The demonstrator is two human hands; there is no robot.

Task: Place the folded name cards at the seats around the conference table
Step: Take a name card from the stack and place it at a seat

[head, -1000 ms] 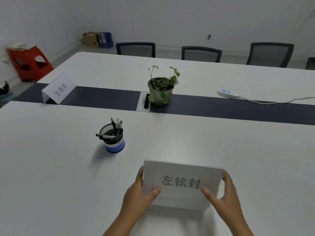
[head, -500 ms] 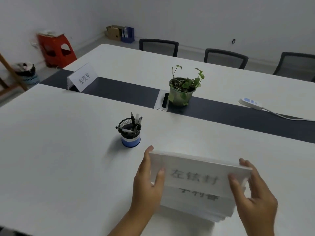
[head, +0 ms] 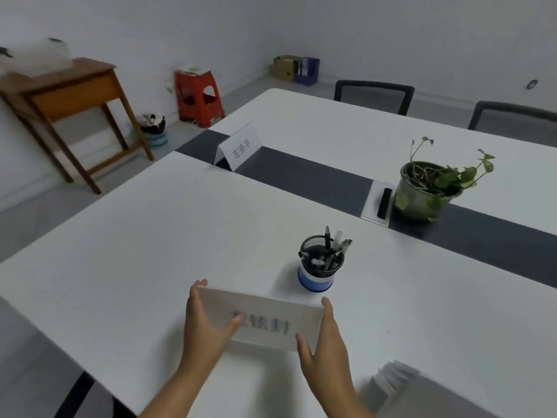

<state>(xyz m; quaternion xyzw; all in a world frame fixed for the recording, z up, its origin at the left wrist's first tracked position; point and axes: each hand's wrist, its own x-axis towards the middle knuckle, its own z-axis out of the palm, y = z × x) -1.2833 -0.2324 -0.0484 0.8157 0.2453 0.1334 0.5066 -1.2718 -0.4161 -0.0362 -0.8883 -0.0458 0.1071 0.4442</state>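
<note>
Both hands hold one folded name card (head: pixel 265 319) just above the near edge of the white bench (head: pixel 150 236). The left hand (head: pixel 208 324) grips its left end, thumb across the printed face and fingers curled behind; the right hand (head: pixel 321 339) pinches the right end the same way. The card is between the hands, in front of the pen cup (head: pixel 321 263) (its print is blurred, so the hands may be moving). The remaining stack of cards (head: pixel 401 384) lies at the lower right, and one placed card (head: pixel 239 146) stands tented on the dark centre strip (head: pixel 301 179). The risks, as I judge them: the card may be set down unopened and fall flat, or land facing the wrong way. A sweep toward a seat could also clip the pen cup, which stands close ahead.
</note>
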